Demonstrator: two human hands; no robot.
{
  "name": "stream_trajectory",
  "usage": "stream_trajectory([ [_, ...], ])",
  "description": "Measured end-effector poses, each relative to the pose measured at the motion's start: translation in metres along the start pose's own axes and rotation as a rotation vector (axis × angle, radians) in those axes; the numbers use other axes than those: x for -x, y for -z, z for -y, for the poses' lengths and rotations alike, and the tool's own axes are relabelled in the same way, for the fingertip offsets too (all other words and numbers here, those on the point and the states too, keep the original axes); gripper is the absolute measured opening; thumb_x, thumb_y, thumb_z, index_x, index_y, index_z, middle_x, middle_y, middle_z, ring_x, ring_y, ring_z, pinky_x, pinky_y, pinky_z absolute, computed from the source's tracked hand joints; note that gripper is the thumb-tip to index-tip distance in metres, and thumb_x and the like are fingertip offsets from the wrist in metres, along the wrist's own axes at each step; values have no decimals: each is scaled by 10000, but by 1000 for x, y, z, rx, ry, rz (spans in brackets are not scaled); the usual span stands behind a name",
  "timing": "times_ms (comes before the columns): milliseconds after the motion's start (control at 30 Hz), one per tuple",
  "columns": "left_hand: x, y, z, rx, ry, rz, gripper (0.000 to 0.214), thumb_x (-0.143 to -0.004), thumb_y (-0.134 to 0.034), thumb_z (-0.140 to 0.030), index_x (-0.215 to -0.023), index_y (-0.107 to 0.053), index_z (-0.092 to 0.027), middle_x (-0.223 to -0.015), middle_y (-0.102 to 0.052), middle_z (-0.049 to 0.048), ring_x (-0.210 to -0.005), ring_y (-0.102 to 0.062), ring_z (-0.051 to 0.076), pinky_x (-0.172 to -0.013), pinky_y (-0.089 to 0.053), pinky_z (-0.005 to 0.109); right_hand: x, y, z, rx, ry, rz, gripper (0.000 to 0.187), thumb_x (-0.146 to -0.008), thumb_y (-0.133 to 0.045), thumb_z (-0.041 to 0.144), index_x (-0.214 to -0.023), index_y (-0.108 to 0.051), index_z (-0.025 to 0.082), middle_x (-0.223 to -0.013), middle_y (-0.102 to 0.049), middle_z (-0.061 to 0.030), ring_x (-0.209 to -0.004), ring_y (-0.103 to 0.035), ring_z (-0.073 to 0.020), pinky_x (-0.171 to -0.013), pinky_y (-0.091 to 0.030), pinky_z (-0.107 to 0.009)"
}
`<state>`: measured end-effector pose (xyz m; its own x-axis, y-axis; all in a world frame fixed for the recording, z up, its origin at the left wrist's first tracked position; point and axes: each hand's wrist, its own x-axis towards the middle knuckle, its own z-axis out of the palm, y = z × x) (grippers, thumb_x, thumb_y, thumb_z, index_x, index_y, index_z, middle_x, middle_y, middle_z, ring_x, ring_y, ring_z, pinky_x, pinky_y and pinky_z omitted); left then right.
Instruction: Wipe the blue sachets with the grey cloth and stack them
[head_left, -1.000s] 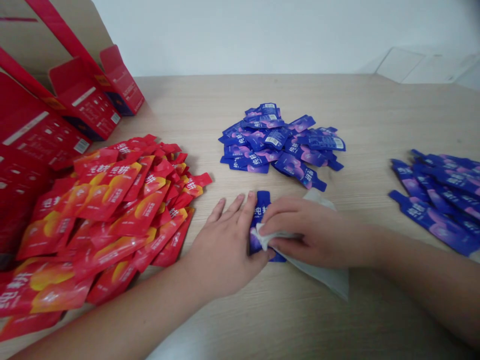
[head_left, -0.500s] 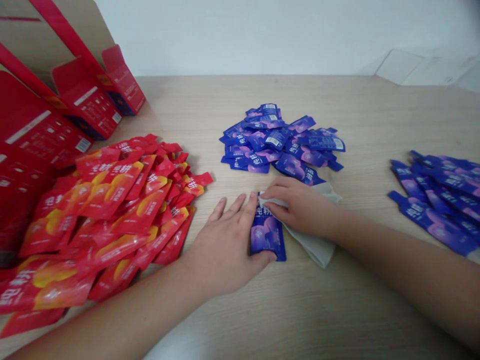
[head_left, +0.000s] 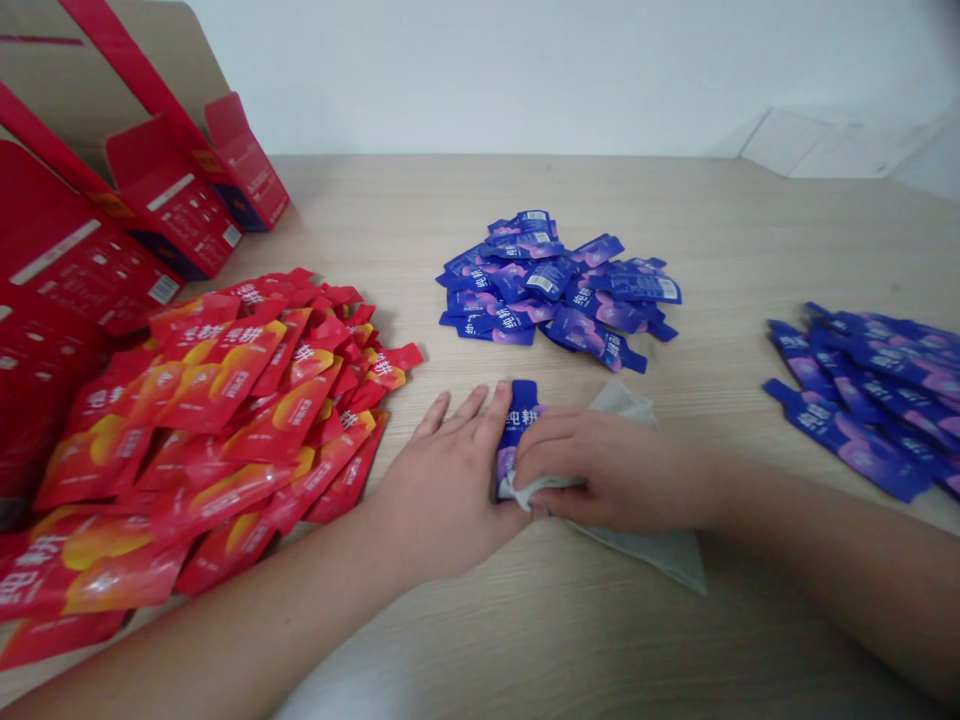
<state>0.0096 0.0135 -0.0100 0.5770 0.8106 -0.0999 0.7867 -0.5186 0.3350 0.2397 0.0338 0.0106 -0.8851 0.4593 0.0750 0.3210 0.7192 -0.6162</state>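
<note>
A purple-blue sachet (head_left: 519, 415) lies flat on the table in front of me. My left hand (head_left: 450, 490) rests flat along its left side, fingers stretched out, the thumb at the lower edge. Bunched in the fingers of my right hand (head_left: 592, 465) is a thin white cloth (head_left: 660, 550), pressed on the lower part of the sachet. That hand covers much of the sachet's right and lower area. Behind my hands is a loose pile of the same purple-blue sachets (head_left: 559, 285). A heap of red and yellow sachets (head_left: 247, 420) lies left of my left hand.
More purple-blue sachets (head_left: 870, 390) lie overlapping at the right. Red cardboard boxes (head_left: 180, 205) with raised flaps stand at the far left. The wooden table (head_left: 360, 210) meets a pale wall, with a white flat piece (head_left: 825, 140) at the back right corner.
My right hand has moved the cloth from the sachet's spout end down to its lower part, uncovering the top. My left hand stays nearly in place.
</note>
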Motion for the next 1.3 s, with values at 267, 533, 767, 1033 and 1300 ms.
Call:
stream_trajectory([
  [267,2,-2,0,1,-3,-6,1175,-912,-647,-759,-1739,-128,-104,-1775,-262,203,-1660,-259,358,-1359,-152,601,-8,1,-26,162,-108,-173,136,-979,-697,215,-1088,-758,269,-1167,-783,-46,-1152,-711,-267,-1075,-536,-420],
  [533,1,-3,0,9,3,-9,1178,-909,-645,-767,-1740,-132,-108,-1770,-293,191,-1665,-243,359,-1364,-140,589,-1,6,-54,392,-205,-383,177,-1022,-633,237,-1167,-727,201,-1159,-759,-106,-1127,-700,-289,-1014,-569,-469],
  [767,2,-3,3,8,-15,-18,1163,-904,-659,-730,-1741,-129,-120,-1766,-299,201,-1663,-246,361,-1359,-152,589,8,13,5,140,-67,-69,133,-1001,-678,180,-1106,-735,236,-1147,-771,-50,-1114,-706,-223,-1016,-554,-372],
  [1033,0,1,1,45,-10,-11,1164,-900,-679,-742,-1736,-149,-129,-1746,-338,213,-1654,-269,373,-1348,-177,613,-2,5,-6,-49,-53,19,186,-946,-712,119,-1081,-766,236,-1136,-797,-39,-1160,-695,-235,-1097,-528,-423],
  [1300,2,0,-1,56,-1,-25,1210,-894,-748,-667,-1737,-87,-103,-1770,-258,236,-1655,-248,393,-1350,-175,632,-4,7,-46,288,-172,-255,204,-1028,-629,232,-1190,-748,200,-1178,-761,-107,-1145,-699,-273,-1046,-547,-462],
])
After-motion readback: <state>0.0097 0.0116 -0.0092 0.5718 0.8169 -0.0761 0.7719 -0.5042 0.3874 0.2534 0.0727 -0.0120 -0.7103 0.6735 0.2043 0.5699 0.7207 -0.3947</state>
